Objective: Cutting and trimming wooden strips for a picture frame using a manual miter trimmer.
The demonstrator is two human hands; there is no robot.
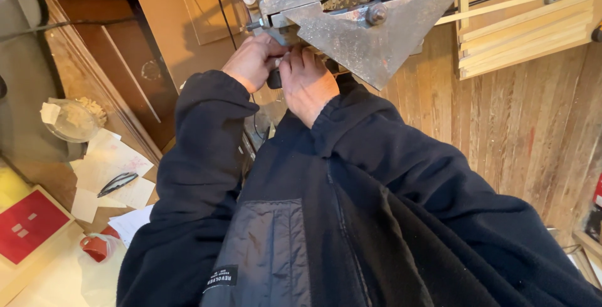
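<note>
My left hand (252,61) and my right hand (306,81) are pressed together under the edge of a worn grey metal machine (357,21) with a triangular plate and bolts. Between the two hands sits a small black object (274,79), like a knob or handle, and both hands close around it. What the fingertips touch under the metal plate is hidden. My dark sleeves and jacket (326,206) fill the lower middle of the view.
Wooden plank floor (514,125) lies to the right, with pale wooden slats (527,31) stacked at the upper right. At the left are loose papers with dark glasses (117,183), a clear dish (72,121), a red box (28,224) and brown wooden panels (125,50).
</note>
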